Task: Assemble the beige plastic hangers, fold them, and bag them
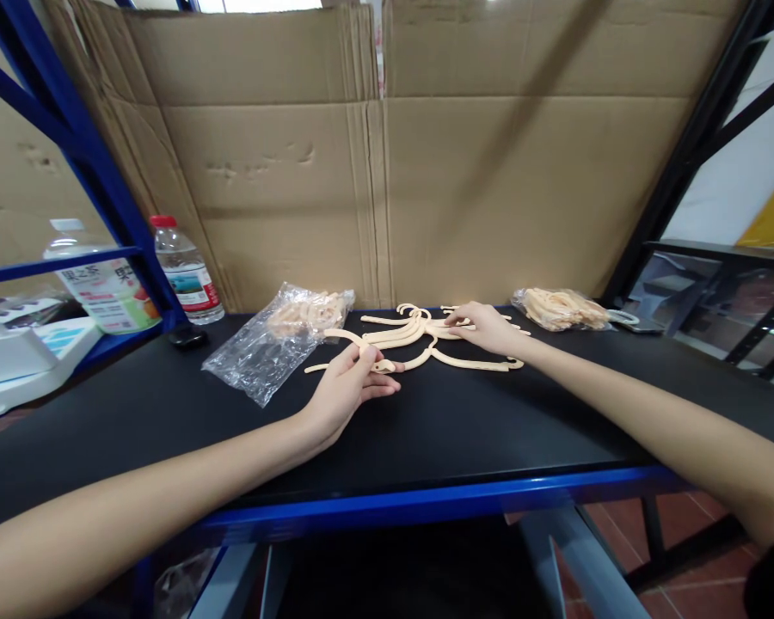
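Observation:
Beige plastic clothes hangers [396,336] lie in an overlapping pile at the middle of the black tabletop, their hooks toward the back. My left hand [348,383] is closed at the pile's near left side, thumb and fingers pinching a beige hanger [335,334] whose curved end sticks out above the hand. Over the right side of the pile, my right hand [481,328] has its fingers closed on the arm of another hanger; the fingertips partly cover it. One hanger [474,362] lies nearest the front, its right arm below my right hand.
Left of the pile is a clear plastic bag [277,331] with beige hangers inside. A second bagged bundle [558,308] sits at the right. Bottles [190,275] stand by the blue frame at left, near a small black object [188,336]. Cardboard [264,189] walls the back.

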Demonstrator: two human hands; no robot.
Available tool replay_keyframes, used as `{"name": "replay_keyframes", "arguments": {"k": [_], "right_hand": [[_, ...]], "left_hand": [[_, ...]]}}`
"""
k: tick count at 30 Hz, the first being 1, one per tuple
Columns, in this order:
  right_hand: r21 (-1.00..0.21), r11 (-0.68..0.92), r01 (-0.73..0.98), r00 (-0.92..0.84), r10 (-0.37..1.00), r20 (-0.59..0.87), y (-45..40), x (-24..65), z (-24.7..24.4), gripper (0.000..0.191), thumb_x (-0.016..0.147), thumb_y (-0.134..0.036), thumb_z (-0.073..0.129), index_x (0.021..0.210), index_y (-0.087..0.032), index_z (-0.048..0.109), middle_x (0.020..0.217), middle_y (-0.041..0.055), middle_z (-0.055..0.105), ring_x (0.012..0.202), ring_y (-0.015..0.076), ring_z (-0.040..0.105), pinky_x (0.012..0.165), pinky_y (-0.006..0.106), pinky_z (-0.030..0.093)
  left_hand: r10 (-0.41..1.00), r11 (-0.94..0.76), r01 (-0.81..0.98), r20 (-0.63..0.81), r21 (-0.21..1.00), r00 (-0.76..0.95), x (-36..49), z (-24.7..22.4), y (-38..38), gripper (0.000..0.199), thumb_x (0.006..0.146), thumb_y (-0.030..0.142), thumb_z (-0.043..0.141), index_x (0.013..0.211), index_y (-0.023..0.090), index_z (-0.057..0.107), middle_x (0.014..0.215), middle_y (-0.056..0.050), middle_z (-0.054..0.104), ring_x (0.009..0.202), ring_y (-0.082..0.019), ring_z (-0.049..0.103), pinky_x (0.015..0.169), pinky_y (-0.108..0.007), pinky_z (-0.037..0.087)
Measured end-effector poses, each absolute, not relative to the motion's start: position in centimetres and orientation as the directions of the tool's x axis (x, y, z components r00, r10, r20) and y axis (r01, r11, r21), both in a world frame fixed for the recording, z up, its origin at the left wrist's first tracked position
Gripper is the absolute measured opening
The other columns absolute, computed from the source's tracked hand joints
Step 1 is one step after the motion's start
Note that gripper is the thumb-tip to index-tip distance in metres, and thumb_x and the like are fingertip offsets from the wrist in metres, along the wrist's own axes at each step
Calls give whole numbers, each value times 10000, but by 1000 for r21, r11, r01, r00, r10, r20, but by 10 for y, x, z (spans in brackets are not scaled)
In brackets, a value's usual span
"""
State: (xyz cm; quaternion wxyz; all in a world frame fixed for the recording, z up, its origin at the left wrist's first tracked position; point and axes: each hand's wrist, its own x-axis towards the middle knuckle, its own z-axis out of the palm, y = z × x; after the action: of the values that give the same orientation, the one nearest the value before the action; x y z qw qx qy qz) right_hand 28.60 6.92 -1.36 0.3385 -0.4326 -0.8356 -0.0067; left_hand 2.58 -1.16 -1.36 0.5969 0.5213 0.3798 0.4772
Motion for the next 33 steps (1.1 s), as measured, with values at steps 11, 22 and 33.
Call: {"name": "replay_keyframes", "arguments": {"k": [11,22,33], "right_hand": [[-309,570,762,-354,765,538,78,294,-19,135,800,-257,594,712,-162,633,731,42,658,679,164,587,654,292,441],[-546,677,494,-383,733,562,24,308,1,228,798,-323,597,978,-197,537,844,40,611,742,166,607,674,318,525],[-503,716,485,-484,698,527,5,300,9,189,856,-297,537,994,-186,602,925,58,626,783,163,587,721,309,496]], "left_hand": [[985,-68,-207,98,976,141,13,-6,-2,261,686,69,731,918,94,614,766,-31,659,706,-95,632,731,-200,511],[966,-62,-220,113,974,231,1,2,-6,238,651,153,782,849,100,663,707,-13,628,635,-77,576,649,-177,496],[901,-39,-306,166,951,401,-2,-3,5,189,731,148,717,727,140,528,1074,-37,581,984,-172,581,872,-346,505]]}}
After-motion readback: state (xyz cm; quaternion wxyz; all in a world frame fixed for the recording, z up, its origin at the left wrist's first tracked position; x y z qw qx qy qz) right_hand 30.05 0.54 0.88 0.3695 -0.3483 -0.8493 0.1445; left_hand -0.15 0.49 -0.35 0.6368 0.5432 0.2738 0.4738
